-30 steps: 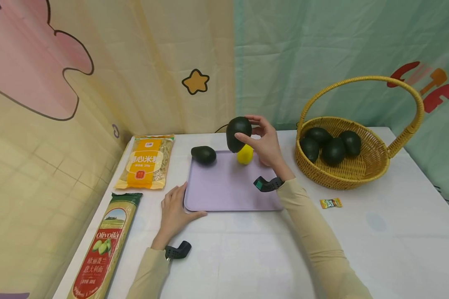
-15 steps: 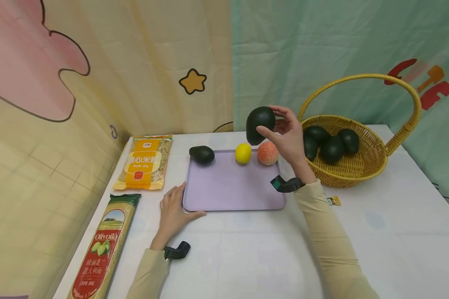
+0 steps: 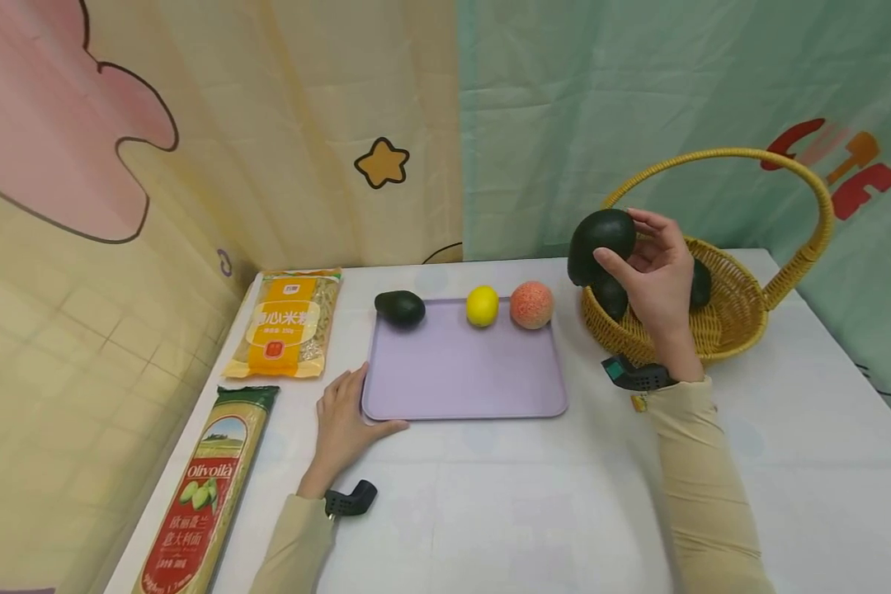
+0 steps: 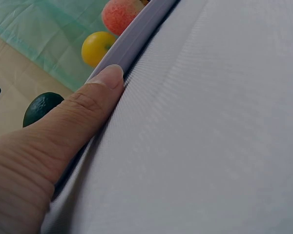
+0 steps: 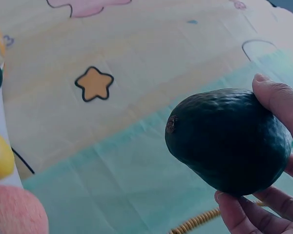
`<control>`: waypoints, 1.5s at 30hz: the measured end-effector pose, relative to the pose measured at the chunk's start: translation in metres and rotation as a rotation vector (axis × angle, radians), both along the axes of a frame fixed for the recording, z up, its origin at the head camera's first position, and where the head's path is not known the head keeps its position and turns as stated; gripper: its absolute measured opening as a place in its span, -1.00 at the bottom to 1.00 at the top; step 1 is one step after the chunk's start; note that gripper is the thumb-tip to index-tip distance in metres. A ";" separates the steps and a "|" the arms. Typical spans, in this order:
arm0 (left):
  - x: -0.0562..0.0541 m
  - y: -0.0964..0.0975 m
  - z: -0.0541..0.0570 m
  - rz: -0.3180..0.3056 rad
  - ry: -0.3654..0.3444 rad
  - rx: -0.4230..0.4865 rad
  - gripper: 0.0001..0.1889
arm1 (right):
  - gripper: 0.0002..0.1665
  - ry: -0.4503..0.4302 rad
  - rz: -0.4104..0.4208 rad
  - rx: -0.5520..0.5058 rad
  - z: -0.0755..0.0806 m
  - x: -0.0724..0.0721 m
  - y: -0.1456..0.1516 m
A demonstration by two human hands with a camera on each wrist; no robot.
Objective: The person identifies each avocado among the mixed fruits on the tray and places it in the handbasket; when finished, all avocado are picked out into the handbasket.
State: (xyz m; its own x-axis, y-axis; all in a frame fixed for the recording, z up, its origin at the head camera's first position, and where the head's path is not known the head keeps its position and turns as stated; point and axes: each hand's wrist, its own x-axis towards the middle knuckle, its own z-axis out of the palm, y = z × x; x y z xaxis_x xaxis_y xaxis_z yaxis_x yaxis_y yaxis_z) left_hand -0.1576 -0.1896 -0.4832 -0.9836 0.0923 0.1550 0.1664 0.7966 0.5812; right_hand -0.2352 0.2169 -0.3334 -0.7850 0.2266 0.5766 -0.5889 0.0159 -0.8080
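My right hand [image 3: 659, 276] grips a dark green avocado [image 3: 601, 245] between thumb and fingertips, raised over the left rim of the wicker basket [image 3: 748, 318]. In the right wrist view this avocado [image 5: 229, 141] shows its stem scar to the left. More avocados [image 3: 700, 285] lie in the basket, partly hidden by the hand. My left hand [image 3: 345, 421] rests at the near left corner of the lilac tray [image 3: 464, 371], fingers along its side; the thumb [image 4: 95, 100] lies against the front edge. At the tray's far side are another avocado [image 3: 400, 309], a lemon [image 3: 483, 306] and a peach [image 3: 531, 304].
A yellow bag of rice noodles [image 3: 285, 324] lies at the back left, with a long spaghetti pack [image 3: 196, 495] in front of it. A small candy wrapper [image 3: 639, 403] shows beside my right wrist. The basket's tall handle [image 3: 820, 223] arches above it; a curtain [image 3: 535, 124] hangs behind the table.
My right hand has carried the avocado rightward from above the tray's far side to the basket, uncovering the lemon and peach. The left hand has stayed at the tray corner.
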 end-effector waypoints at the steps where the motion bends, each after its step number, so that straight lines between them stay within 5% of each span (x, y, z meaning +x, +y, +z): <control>1: 0.000 0.000 0.000 -0.001 0.000 -0.002 0.17 | -0.37 -0.006 -0.014 -0.001 0.000 0.002 0.005; 16: 0.000 0.000 -0.001 -0.004 0.016 -0.009 0.16 | -0.36 -0.095 -0.247 0.030 -0.010 0.025 0.073; 25: -0.001 -0.001 -0.003 -0.001 0.014 -0.018 0.17 | -0.29 -0.278 -0.372 0.242 -0.003 0.031 0.104; 31: -0.002 -0.002 -0.005 0.003 0.010 -0.020 0.18 | -0.26 -0.381 -0.353 0.393 -0.001 0.028 0.122; 37: -0.001 -0.001 -0.003 0.004 0.000 -0.015 0.18 | -0.18 -0.553 -0.347 0.651 -0.001 0.019 0.134; 45: -0.002 0.000 -0.003 0.000 0.000 -0.009 0.18 | -0.10 -0.646 -0.162 0.886 -0.004 0.006 0.147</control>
